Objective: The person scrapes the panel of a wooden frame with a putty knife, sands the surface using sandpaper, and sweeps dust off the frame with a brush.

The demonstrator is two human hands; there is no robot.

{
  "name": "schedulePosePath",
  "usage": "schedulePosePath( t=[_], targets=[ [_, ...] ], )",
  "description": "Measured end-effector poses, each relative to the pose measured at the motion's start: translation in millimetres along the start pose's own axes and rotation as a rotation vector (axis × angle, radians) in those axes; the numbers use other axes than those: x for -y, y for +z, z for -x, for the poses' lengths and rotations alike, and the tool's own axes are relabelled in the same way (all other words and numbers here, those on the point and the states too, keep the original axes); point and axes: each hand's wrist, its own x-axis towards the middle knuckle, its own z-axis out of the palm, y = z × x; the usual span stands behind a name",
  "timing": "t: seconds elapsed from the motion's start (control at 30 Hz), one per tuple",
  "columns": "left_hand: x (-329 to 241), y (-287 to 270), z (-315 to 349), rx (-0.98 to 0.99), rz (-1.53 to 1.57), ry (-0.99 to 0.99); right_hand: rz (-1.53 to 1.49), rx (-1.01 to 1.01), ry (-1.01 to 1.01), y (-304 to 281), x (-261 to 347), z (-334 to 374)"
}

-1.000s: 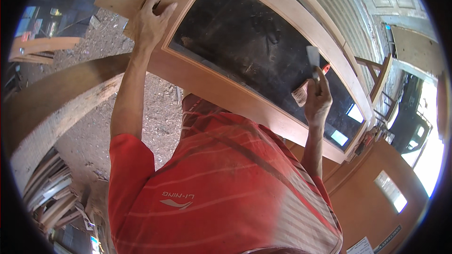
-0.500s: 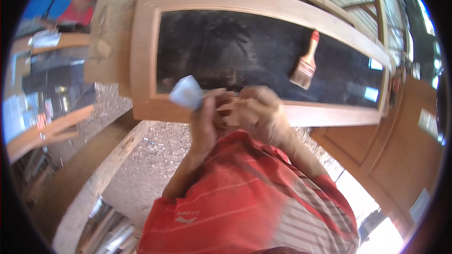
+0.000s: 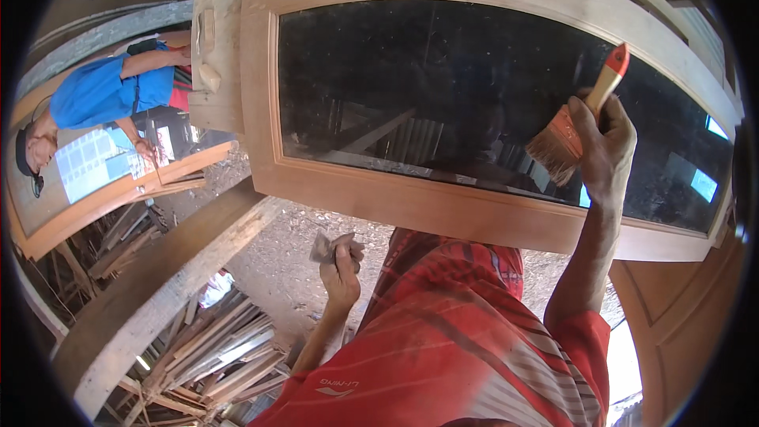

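Observation:
A paintbrush [image 3: 563, 133] with a red-tipped wooden handle is gripped in my right hand [image 3: 609, 146]. My fingers close around it low on the handle, and its bristles point down-left over the dark glossy panel [image 3: 379, 71]. That panel is set in a pale wooden frame [image 3: 379, 195] lying across in front of me. Lower and to the left, apart from the frame, my left hand [image 3: 341, 277] pinches a folded grey sheet [image 3: 322, 247] that looks like sandpaper.
A thick wooden beam [image 3: 158, 292] slants below the frame's left corner. Scrap wood strips [image 3: 213, 348] lie heaped at lower left. A person in a blue shirt [image 3: 103, 95] works at another framed panel on the left. A brown panelled door [image 3: 672, 308] stands at right.
My right hand has moved right and picked the paintbrush up off the panel. My left hand has dropped away from the frame's near edge, still holding the sheet.

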Motion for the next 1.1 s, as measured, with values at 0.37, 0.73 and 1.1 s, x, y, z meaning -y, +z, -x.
schedulePosePath(
  t=[0.37, 0.73, 1.1],
  targets=[
    [125, -10, 38, -0.069, -0.054, -0.186, 0.183, -0.392, -0.418, -39, -9, -16],
    [132, -28, 6, -0.118, 0.085, -0.199, 0.071, 0.529, -0.988, 253, 143, 115],
    [21, -90, -75, -0.237, 0.036, 0.292, -0.109, 0.737, -1.039, 292, 179, 91]
  ],
)
